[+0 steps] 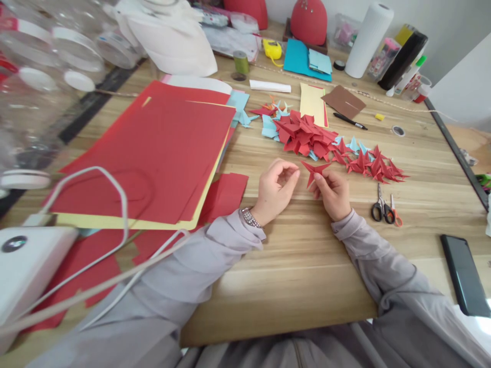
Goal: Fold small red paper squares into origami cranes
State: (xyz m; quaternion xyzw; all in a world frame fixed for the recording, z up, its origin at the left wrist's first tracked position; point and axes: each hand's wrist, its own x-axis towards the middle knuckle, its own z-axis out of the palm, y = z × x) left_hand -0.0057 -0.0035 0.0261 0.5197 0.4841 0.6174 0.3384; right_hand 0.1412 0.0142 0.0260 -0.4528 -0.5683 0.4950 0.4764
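My right hand (pixel 333 194) pinches a folded red paper crane (pixel 315 173) between thumb and fingers, above the tabletop. Just left of the crane is my left hand (pixel 278 188), its fingers curled and its thumb close to the index fingertip; nothing shows in it, and a small gap separates it from the crane. Beyond both hands lies a heap of folded red paper cranes (pixel 305 134) with some light blue ones (pixel 270 127) among them. More red cranes (pixel 360 162) trail off to the right of that heap.
Large red paper sheets (pixel 164 153) cover the left side, near a white device (pixel 34 271) with cables. Scissors (pixel 379 207) and a black phone (pixel 466 273) lie at right. A pen (pixel 350 121), yellow tape measure (pixel 272 49) and white bottle (pixel 369 40) are farther back.
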